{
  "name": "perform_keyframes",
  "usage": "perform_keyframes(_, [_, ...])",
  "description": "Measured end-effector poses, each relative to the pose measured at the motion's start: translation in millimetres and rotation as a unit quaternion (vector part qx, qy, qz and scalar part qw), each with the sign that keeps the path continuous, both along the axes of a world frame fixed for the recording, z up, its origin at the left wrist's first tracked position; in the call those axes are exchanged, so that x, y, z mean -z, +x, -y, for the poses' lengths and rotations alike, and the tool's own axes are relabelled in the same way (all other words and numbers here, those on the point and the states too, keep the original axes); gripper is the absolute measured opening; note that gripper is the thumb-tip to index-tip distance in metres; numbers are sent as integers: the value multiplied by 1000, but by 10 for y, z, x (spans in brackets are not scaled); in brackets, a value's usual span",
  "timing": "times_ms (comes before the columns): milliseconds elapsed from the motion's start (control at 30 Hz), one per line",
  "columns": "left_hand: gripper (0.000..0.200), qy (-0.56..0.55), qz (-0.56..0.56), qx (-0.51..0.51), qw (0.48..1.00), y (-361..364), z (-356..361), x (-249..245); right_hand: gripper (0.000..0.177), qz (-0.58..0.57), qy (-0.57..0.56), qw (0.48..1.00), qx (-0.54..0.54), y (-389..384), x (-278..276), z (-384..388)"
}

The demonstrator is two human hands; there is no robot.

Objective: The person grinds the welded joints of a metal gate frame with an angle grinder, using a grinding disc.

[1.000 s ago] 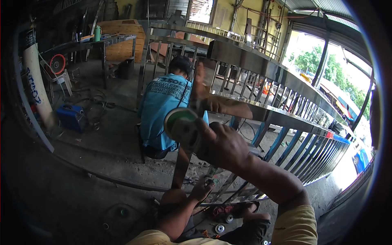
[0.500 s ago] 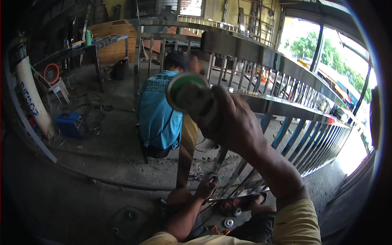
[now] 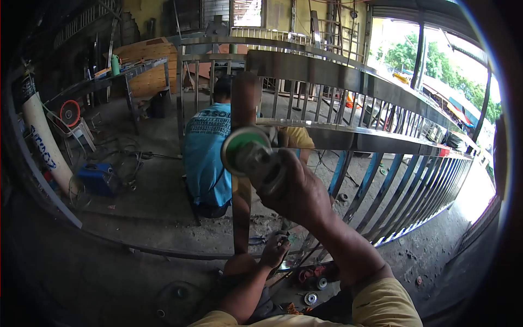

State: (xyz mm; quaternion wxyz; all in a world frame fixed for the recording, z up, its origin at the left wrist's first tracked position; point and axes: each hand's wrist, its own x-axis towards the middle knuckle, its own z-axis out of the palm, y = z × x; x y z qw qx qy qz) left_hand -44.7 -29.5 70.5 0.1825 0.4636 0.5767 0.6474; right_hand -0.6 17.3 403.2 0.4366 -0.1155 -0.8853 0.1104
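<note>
My right hand (image 3: 305,193) is wrapped round an angle grinder (image 3: 262,168), whose round green-faced disc (image 3: 239,148) looks blurred. The disc overlaps the upright post (image 3: 242,215) of a shiny metal railing (image 3: 327,71). Low in the view, my left hand (image 3: 276,252) is closed beside the lower part of the railing. A small green thing (image 3: 292,238) shows at its fingertips, and I cannot tell what the hand holds.
A person in a blue shirt (image 3: 208,152) squats just behind the post. On the floor lie loose discs (image 3: 310,298) near my legs. Farther left are a blue machine (image 3: 98,179) with cables, a white cylinder (image 3: 48,144), an orange fan (image 3: 69,113) and a workbench (image 3: 125,76).
My right hand and the grinder have come lower, in front of the post. The view has shifted slightly. My left hand stays about where it was.
</note>
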Motion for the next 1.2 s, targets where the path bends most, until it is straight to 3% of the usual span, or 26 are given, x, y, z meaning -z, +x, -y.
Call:
perform_keyframes(100, [39,-5,-3,21,1000,-21,-12,52,63,-31,-1,999,-11,4,-68,39])
perform_keyframes(233, [47,12,-26,-2,1000,-24,-58,243,68,39,10,998,-55,-3,442,36])
perform_keyframes(300, [54,21,43,43,998,-29,-29,157,72,40,25,998,-33,-3,544,106])
perform_keyframes(367, [56,43,103,69,991,54,47,-132,80,-13,-2,1000,-27,-17,497,89])
perform_keyframes(467, [42,45,62,53,996,-55,-98,223,84,-106,-53,993,-18,17,298,8])
perform_keyframes(533, [34,47,21,36,998,-28,-71,109,85,-156,-63,986,8,92,235,-23])
perform_keyframes(667, [37,29,70,54,996,23,-45,66,90,-98,-82,992,9,125,314,-20])
perform_keyframes(733, [41,29,109,68,991,63,18,-87,92,-100,-84,991,3,93,317,21])
perform_keyframes(867, [50,38,98,85,991,-12,-7,164,89,-146,-146,979,-3,185,249,13])
perform_keyframes(933, [52,22,67,67,995,-33,-35,240,90,-150,-173,973,33,313,314,-55])
perform_keyframes(1100, [42,40,119,93,988,-23,-54,246,95,-191,-179,959,112,815,561,-380])
perform_keyframes(1200, [41,33,107,84,990,20,5,103,90,-257,-292,909,146,1136,552,-713])
